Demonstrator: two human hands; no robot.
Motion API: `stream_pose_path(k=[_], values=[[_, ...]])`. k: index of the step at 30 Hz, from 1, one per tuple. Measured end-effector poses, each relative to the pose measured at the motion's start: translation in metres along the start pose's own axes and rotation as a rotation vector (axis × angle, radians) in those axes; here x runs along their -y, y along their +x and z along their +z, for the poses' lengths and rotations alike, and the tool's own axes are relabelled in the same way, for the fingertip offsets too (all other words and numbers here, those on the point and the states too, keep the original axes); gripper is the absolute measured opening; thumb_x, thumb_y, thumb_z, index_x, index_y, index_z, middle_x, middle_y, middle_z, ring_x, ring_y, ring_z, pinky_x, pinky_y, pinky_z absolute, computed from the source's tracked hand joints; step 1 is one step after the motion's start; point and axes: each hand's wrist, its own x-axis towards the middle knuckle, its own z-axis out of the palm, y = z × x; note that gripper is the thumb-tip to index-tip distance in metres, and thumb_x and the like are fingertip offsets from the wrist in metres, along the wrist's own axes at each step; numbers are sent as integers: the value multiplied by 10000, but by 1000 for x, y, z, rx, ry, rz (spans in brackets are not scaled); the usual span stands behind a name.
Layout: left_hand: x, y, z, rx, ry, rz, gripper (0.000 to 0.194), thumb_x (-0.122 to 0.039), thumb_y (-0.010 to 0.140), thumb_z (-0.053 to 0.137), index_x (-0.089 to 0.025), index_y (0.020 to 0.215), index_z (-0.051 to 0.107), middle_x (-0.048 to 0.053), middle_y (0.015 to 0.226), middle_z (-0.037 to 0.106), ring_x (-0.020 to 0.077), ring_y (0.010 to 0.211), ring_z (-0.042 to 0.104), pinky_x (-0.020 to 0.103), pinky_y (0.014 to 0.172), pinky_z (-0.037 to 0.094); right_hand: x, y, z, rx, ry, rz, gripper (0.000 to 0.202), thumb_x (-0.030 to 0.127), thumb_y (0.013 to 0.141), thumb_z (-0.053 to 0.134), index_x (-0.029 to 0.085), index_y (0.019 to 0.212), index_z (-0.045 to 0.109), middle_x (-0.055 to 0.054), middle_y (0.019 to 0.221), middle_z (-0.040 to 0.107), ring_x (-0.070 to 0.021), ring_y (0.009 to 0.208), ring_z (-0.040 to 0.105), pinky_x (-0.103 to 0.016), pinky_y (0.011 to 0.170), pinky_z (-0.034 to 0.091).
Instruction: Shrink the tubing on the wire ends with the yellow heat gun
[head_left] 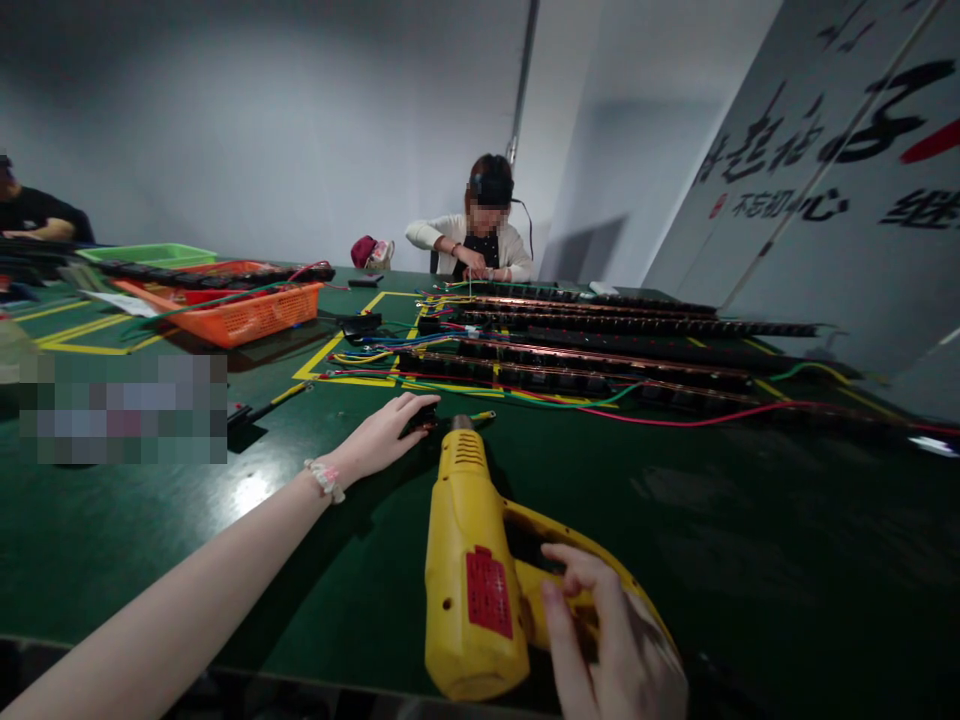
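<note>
A yellow heat gun point(469, 540) with a red label lies in front of me, its nozzle pointing away across the table. My right hand point(611, 625) is at its looped handle, fingers bent against the grip. Beyond the nozzle, my left hand point(386, 435) has its thumb and fingers around a small black piece point(424, 418), partly hidden by the fingers. Just past the nozzle tip shows a short yellow-green wire point(481, 415) with a metal ring end; whether it joins the black piece is hidden behind the nozzle.
Several long black strips with copper-coloured bars point(585, 358) and loose coloured wires lie across the green table point(712, 560). An orange basket point(255, 315) and a green tray point(150, 257) stand at left. A black tool-like piece point(247, 425) lies nearer. A co-worker point(480, 230) sits opposite.
</note>
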Motion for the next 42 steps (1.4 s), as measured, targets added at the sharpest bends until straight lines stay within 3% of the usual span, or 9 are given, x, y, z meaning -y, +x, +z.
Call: stream_pose_path(k=[3,7,12,17,22,29,36,42], values=[[1,0,-1,8,-1,-10,485,-257,880,476,-268,1356,381,64,1215,520,213,1131,517,384,979,431,5,-2,4,-28,29,94,205,378,961,370,248,944,527,18,982,670,-126,816,620,-247,744,418],[3,-1,-1,7,-9,-10,487,-249,881,475,-268,1358,377,67,1227,515,210,1140,515,387,986,427,1,-2,5,-43,4,83,219,373,964,359,242,966,534,8,995,673,-131,835,631,-254,749,435],[5,-2,-1,4,-27,14,490,-243,879,475,-277,1357,374,67,1221,513,210,1123,526,395,981,432,-17,6,-2,-53,49,34,192,362,949,383,240,925,529,14,908,689,-101,749,663,-188,645,485],[6,-3,-1,4,-26,12,496,-240,876,472,-279,1361,371,67,1237,510,211,1138,522,395,987,428,-40,7,-14,2,108,178,191,384,934,385,250,927,520,14,897,690,-95,691,674,-155,575,506],[7,-2,-1,8,-14,17,514,-234,869,477,-285,1367,360,70,1254,504,217,1158,513,404,992,424,-58,9,-30,-8,87,208,182,377,910,400,247,866,519,18,800,690,-93,648,674,-127,553,492],[4,-2,-2,9,-20,14,500,-247,877,474,-284,1364,366,61,1249,507,209,1147,520,380,984,429,-68,11,-35,-13,-21,179,231,415,885,399,241,786,515,15,725,681,-115,586,663,-160,504,480],[2,-1,-1,13,-37,26,486,-253,882,466,-274,1360,377,66,1243,513,209,1146,520,379,979,428,-54,2,-28,3,-139,46,239,427,924,368,246,828,491,29,724,668,-109,537,633,-195,457,441],[2,0,-1,17,-55,28,477,-240,883,462,-269,1353,383,64,1244,516,205,1147,519,391,996,419,-17,-2,-12,-37,-138,36,277,429,959,295,239,853,467,-5,764,640,-142,645,617,-253,598,428]])
